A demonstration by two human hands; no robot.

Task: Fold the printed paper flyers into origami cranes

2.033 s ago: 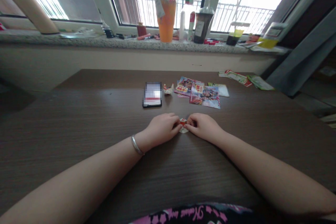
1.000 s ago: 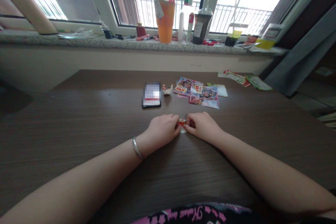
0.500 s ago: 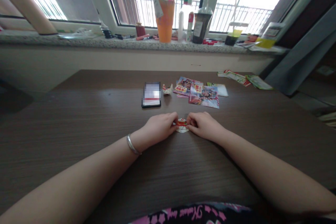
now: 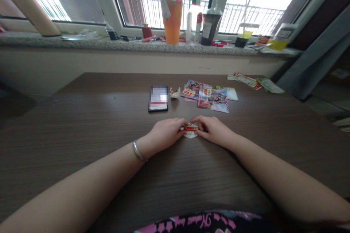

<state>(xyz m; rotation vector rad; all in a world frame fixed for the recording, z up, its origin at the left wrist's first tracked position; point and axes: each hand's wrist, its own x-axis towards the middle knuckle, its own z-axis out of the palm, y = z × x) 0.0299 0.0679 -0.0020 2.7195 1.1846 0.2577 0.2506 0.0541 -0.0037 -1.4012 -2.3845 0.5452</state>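
Note:
Between my hands lies a small piece of folded paper (image 4: pixel 191 134), white with a red and orange printed band, its lower edge coming to a shallow point. My left hand (image 4: pixel 167 131), with a silver bangle at the wrist, pinches its left side with thumb and fingers. On the other side my right hand (image 4: pixel 214 129) is curled, thumb on the paper's right edge and index finger reaching over the top edge. Beyond them sit a phone (image 4: pixel 158 107) with a blurred screen and a small folded paper shape (image 4: pixel 174 93).
Printed flyers (image 4: pixel 213 101) overlap on the table (image 4: pixel 175 185) past my right hand. More paper strips (image 4: pixel 247 81) lie at the far right. Along the windowsill (image 4: pixel 125 46) stand an orange drink cup (image 4: pixel 172 22), a dark cup (image 4: pixel 209 27), bottles and pens.
My right hand's index finger has stretched out leftward over the paper's top edge, and more of the printed band shows. My left hand's fingers have shifted slightly to the right.

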